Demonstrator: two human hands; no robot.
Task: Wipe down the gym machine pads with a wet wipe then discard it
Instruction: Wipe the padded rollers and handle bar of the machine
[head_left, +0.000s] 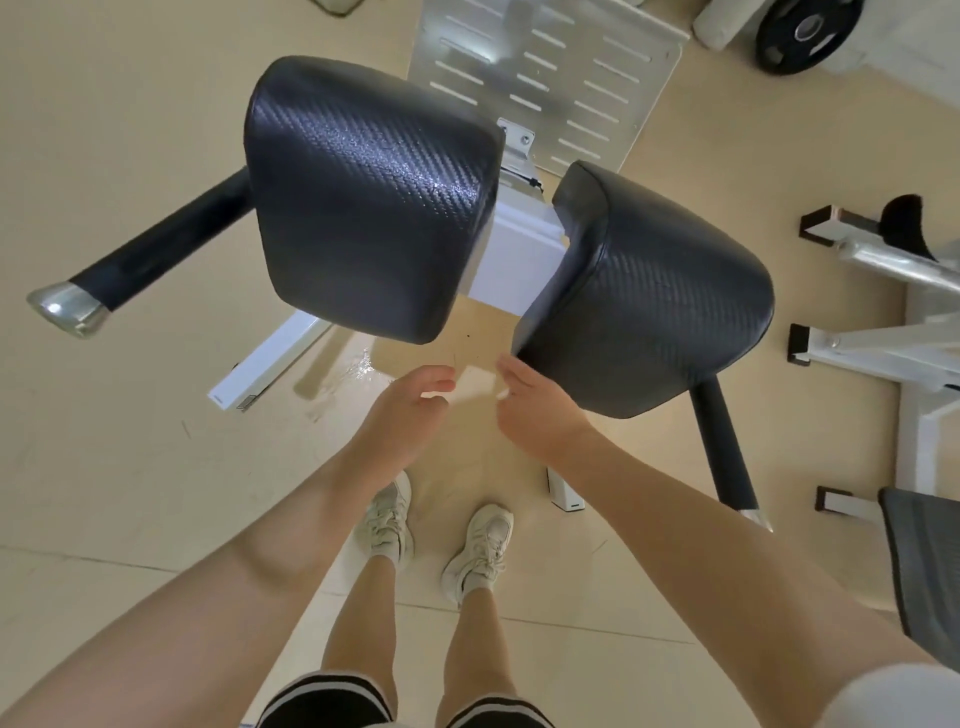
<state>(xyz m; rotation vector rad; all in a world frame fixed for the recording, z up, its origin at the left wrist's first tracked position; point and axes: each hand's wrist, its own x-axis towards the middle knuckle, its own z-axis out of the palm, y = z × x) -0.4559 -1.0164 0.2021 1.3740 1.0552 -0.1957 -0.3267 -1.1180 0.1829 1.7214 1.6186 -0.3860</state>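
Note:
Two black textured pads of a white gym machine fill the upper middle: the left pad (369, 202) shines wet, and the right pad (654, 296) sits lower right. A small white wet wipe (475, 387) is stretched between my two hands, just below the gap between the pads. My left hand (410, 415) pinches its left edge with thumb and fingers. My right hand (535, 410) pinches the right edge, close to the near corner of the right pad.
A black handle with a chrome cap (67, 309) sticks out at left, and another black bar (724, 441) runs down at right. A slotted metal footplate (550, 67) and a weight plate (808, 31) lie beyond. White frame legs (878, 353) stand right. My shoes (436, 535) are on the beige floor.

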